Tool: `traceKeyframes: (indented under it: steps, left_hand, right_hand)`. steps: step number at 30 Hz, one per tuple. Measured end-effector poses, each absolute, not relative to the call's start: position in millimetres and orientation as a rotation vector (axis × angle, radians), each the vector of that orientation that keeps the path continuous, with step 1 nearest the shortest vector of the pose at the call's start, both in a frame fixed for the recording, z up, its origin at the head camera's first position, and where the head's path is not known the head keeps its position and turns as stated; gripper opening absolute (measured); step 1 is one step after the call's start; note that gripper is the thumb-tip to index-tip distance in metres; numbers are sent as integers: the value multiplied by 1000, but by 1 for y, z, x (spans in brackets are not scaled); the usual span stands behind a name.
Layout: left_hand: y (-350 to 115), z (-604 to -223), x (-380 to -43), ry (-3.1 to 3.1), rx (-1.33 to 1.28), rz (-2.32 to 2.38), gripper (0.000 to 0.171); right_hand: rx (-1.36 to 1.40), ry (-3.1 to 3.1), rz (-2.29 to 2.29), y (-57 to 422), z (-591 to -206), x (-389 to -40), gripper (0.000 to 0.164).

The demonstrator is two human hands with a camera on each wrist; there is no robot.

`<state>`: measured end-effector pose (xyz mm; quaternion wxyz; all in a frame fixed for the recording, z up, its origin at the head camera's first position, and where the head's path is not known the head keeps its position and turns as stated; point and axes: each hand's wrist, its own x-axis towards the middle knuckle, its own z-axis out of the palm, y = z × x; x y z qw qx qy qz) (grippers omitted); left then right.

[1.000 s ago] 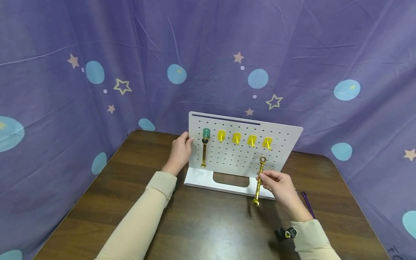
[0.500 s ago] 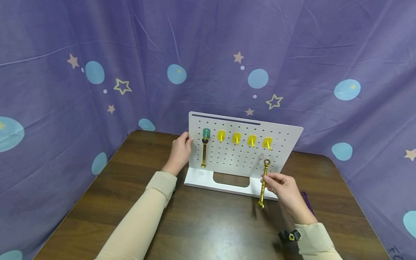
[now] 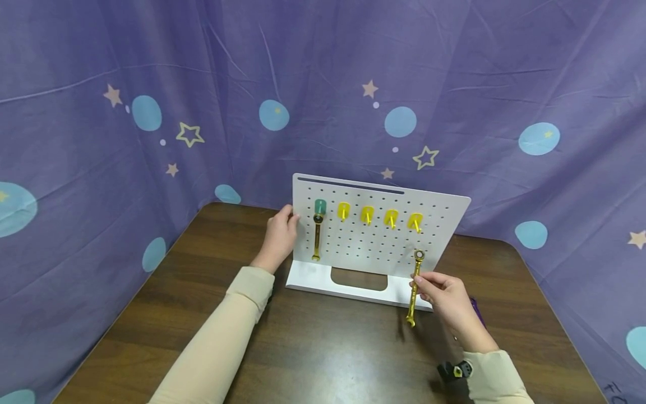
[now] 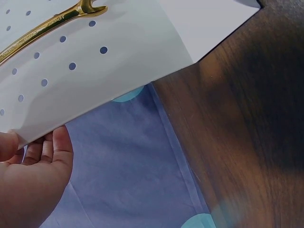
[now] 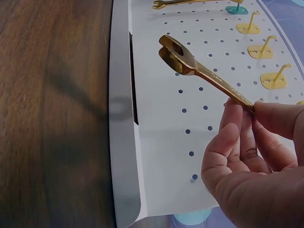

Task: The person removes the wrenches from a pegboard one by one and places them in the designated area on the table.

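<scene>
low in front of the white pegboard [image 3: 370, 245], toward its right, the right hand [image 3: 448, 301] closely pinches a gold combination wrench [image 3: 413, 297], ring end up; the left hand [image 3: 281, 234] grips the board's left edge, best firmly against wobble.

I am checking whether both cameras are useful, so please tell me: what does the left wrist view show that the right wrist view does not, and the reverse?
Only the left wrist view shows the left grip, holding the side edge of the white pegboard.

Only the right wrist view shows the right grip pinching a gold wrench, the yellow hooks and the green hook.

Both show the white pegboard, part of the hanging wrench with its open end, the wooden table and the purple curtain.
</scene>
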<state>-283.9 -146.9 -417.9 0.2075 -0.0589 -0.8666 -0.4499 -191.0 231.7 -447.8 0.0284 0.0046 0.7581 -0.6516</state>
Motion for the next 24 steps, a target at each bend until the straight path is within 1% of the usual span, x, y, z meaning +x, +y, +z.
traceKeyframes:
  steps: [10, 24]
  left_hand:
    - [-147, -419, -285, -2411, -174, -1247, 11]
    - [-148, -419, -286, -2421, -172, -1250, 10]
  right_hand:
    - [6, 2366, -1991, 236, -452, -189, 37]
    - [56, 2440, -1940, 245, -454, -186, 38]
